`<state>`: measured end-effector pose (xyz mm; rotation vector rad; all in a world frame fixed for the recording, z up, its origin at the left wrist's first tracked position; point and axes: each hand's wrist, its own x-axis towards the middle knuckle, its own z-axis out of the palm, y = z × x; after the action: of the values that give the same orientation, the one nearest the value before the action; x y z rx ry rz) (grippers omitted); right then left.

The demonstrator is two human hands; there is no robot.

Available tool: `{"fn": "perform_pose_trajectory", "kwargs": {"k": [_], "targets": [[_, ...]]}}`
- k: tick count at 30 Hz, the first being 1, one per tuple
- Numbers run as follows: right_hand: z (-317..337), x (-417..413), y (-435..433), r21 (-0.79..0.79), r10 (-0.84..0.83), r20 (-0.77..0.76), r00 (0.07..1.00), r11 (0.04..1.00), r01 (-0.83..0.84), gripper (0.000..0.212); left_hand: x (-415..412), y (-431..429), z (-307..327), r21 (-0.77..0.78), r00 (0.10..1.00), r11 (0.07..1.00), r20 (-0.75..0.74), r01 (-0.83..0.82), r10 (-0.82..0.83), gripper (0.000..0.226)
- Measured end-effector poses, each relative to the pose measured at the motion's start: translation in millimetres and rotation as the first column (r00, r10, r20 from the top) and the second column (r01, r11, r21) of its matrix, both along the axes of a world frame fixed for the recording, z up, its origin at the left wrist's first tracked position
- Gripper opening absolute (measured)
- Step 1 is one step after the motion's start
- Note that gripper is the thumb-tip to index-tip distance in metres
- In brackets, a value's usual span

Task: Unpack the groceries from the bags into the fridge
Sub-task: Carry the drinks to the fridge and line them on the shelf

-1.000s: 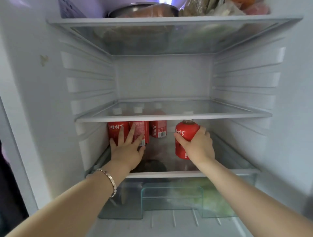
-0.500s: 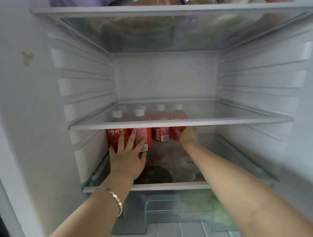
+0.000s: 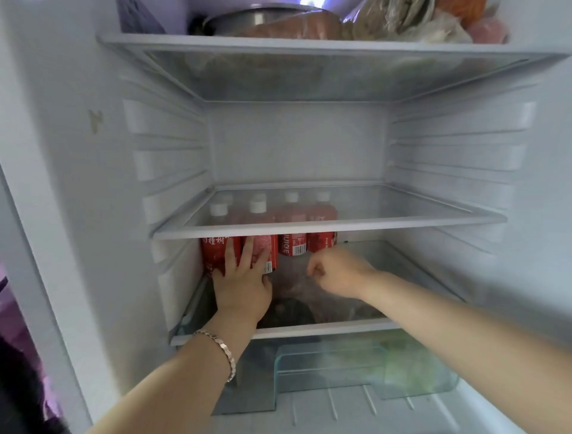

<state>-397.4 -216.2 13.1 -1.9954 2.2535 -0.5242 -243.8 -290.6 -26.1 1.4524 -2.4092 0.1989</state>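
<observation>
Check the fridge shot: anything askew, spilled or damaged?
Mostly fine: the red juice bottles stand upright in rows, and no spill shows. One oddity: a yellowish stain on the left inner wall. Left hand rests against the front bottles; right hand is empty.

— Where is the light coming from?
— A lamp (image 3: 311,2) is glowing at the top; everything below is looking dim and soft, and the edges are bending and blurring
</observation>
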Motion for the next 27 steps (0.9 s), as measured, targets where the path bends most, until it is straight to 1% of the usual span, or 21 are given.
{"fn": "perform_pose_trajectory", "kwargs": {"k": [3,5,7,9,11,13,14,15,16,18,21,24,26,27], "targets": [[4.5,19.9,15.4,-0.028,0.043,-0.004,0.999,0.999,-0.043,0.025,3.9,4.2,5.6,-0.068,1.000,0.998,0.024,-0.009,0.010,0.055],[6.8,28.9,23.0,-0.048,0.058,0.031,0.998,0.997,-0.056,0.026,9.6,15.7,12.2,-0.105,0.996,0.994,0.085,-0.033,0.042,0.044],[7.2,36.6,29.2,-0.030,0.079,0.049,0.996,0.997,-0.077,0.028,15.0,32.5,18.5,-0.109,0.991,0.994,0.123,-0.031,0.044,0.032],[7.1,47.1,35.8,-0.008,0.127,0.074,0.989,0.992,-0.127,0.034,25.3,55.5,28.6,-0.090,0.995,0.995,0.085,-0.037,0.044,0.026],[8.7,58.6,40.7,-0.003,0.202,0.093,0.975,0.979,-0.203,0.038,39.3,74.4,39.7,-0.022,0.997,0.997,-0.002,-0.072,0.072,0.024],[13.3,73.9,50.3,0.011,0.307,0.071,0.949,0.951,-0.308,0.034,60.1,96.8,47.2,0.074,0.982,0.986,-0.110,-0.148,0.156,0.022],[15.3,82.7,56.1,0.022,0.366,0.060,0.929,0.930,-0.368,0.030,73.9,109.4,47.9,0.106,0.966,0.973,-0.137,-0.207,0.220,0.022],[17.5,91.3,61.8,0.031,0.417,0.047,0.908,0.908,-0.418,0.027,88.0,118.9,46.6,0.119,0.955,0.958,-0.115,-0.260,0.273,0.023],[18.6,102.0,68.9,0.041,0.473,0.033,0.880,0.879,-0.474,0.025,103.7,131.1,43.6,0.119,0.941,0.938,-0.061,-0.324,0.333,0.026],[17.9,126.4,86.0,0.059,0.576,0.018,0.817,0.815,-0.576,0.024,139.4,157.3,33.6,0.131,0.886,0.876,0.046,-0.463,0.462,0.031],[11.7,174.8,122.7,0.065,0.719,0.014,0.695,0.693,-0.718,0.024,193.3,218.4,18.5,0.232,0.769,0.737,0.098,-0.635,0.632,0.023],[2.4,233.3,173.6,0.076,0.841,0.042,0.539,0.535,-0.841,0.023,237.4,299.3,5.0,0.318,0.593,0.559,0.012,-0.765,0.805,0.015],[-6.0,279.5,220.3,0.115,0.916,0.042,0.398,0.391,-0.913,0.023,263.7,369.3,-4.4,0.355,0.456,0.429,-0.009,-0.831,0.890,0.016],[-9.3,295.9,240.7,0.129,0.939,0.022,0.342,0.337,-0.933,0.023,273.8,395.8,-9.4,0.368,0.406,0.384,-0.021,-0.847,0.914,0.017]]}}
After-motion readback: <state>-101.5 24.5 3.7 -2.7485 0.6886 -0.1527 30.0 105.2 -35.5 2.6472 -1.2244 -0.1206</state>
